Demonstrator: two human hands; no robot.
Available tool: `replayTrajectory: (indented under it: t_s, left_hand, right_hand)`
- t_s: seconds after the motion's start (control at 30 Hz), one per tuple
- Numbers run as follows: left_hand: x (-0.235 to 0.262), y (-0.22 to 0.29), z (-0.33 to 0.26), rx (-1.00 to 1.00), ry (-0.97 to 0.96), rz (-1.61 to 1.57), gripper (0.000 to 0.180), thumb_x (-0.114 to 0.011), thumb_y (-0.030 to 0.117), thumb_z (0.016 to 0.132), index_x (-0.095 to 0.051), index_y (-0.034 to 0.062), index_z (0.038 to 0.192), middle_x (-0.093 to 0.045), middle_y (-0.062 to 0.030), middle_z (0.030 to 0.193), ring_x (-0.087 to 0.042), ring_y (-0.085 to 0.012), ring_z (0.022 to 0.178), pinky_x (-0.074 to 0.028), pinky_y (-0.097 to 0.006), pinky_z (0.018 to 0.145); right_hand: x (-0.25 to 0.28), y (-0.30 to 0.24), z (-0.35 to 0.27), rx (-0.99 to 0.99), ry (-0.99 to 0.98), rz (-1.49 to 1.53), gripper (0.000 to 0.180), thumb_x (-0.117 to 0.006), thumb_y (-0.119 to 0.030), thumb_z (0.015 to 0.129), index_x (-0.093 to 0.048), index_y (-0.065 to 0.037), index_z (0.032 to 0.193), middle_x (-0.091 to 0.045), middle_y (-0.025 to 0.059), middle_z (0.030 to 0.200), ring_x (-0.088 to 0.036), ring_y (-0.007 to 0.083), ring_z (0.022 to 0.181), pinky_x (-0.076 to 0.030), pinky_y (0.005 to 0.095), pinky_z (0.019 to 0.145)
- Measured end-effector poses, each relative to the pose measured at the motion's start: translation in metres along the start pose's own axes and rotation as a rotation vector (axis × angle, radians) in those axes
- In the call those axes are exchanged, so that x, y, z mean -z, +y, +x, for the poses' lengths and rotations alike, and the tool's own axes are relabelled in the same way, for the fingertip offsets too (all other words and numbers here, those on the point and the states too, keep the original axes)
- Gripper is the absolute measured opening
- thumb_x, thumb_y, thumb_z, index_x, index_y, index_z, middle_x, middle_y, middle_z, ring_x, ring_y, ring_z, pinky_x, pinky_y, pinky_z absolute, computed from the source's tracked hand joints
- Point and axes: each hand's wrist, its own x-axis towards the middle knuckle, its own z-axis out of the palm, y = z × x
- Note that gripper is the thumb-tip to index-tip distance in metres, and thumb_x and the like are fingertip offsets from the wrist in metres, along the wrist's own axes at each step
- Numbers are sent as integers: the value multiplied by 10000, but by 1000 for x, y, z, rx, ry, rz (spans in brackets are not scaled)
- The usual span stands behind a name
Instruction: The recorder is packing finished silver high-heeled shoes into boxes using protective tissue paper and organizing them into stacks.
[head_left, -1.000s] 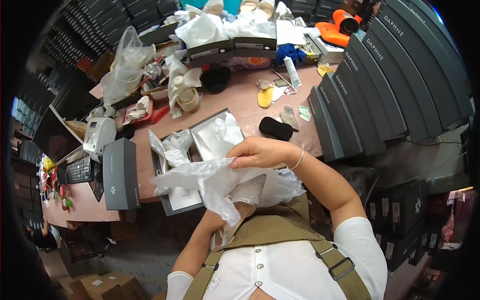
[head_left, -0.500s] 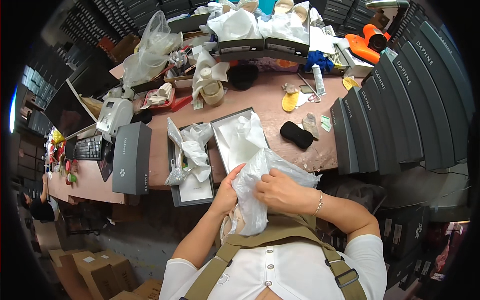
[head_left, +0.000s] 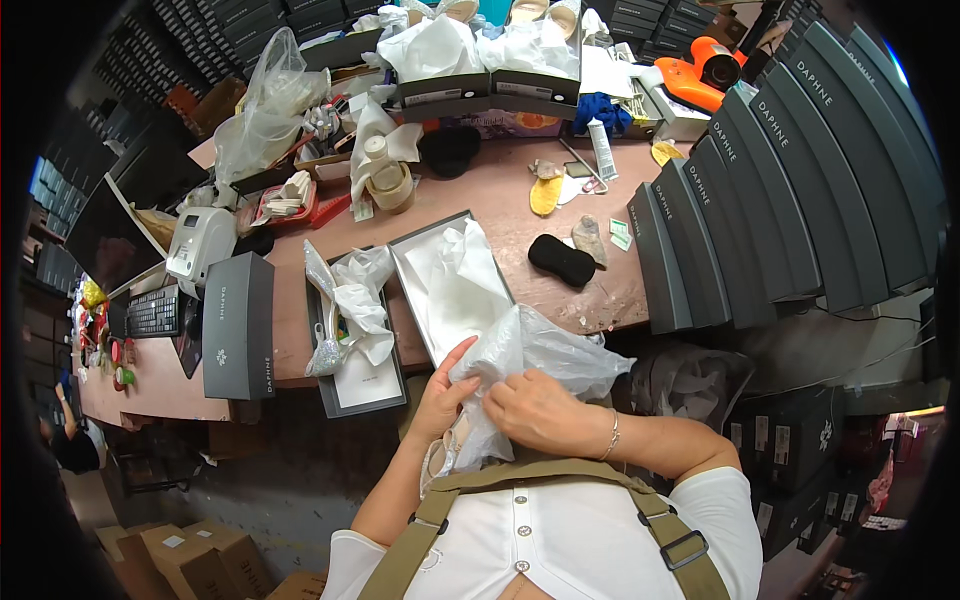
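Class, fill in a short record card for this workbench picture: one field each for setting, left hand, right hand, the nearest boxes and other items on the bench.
Setting: cluttered reddish-brown workbench
Left hand: fingers on the thin clear plastic bag, near its left side
Right hand: gripping the same bag at its lower middle
In bag: pale shoe, partly seen
Nearest boxes: open grey shoebox lined with white tissue paper; beside it a grey box tray with a glittery shoe
Other items: black oval brush, row of upright dark grey shoeboxes
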Motion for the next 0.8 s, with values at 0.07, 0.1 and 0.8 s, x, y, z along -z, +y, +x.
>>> replayTrajectory:
  t_s: [0.07,0.1,0.8]
  left_hand:
    - [10,-6,5,-72,11,63,585,-602,38,881,-366,66,1416,-561,-42,1224,-526,-121,1099,-407,-268,960]
    - [12,-6,5,-82,11,68,569,-600,36,884,-378,64,1408,-561,-39,1224,-525,-119,1100,-407,-265,959]
    - [20,13,9,-233,203,242,563,-545,-24,844,-389,-6,1385,-562,-82,1222,-542,-131,1074,-420,-264,937]
  right_hand:
    - [0,-2,0,72,-4,30,108,-588,-146,725,-595,-69,799,-526,38,762,-559,178,720,-415,328,601]
    - [5,7,-4,40,-148,238,188,-605,-145,779,-614,-40,934,-573,56,816,-590,207,785,-451,347,636]
    - [17,97,-20,-656,182,838,193,-611,-147,881,-561,28,818,-479,47,641,-428,83,626,-390,261,576]
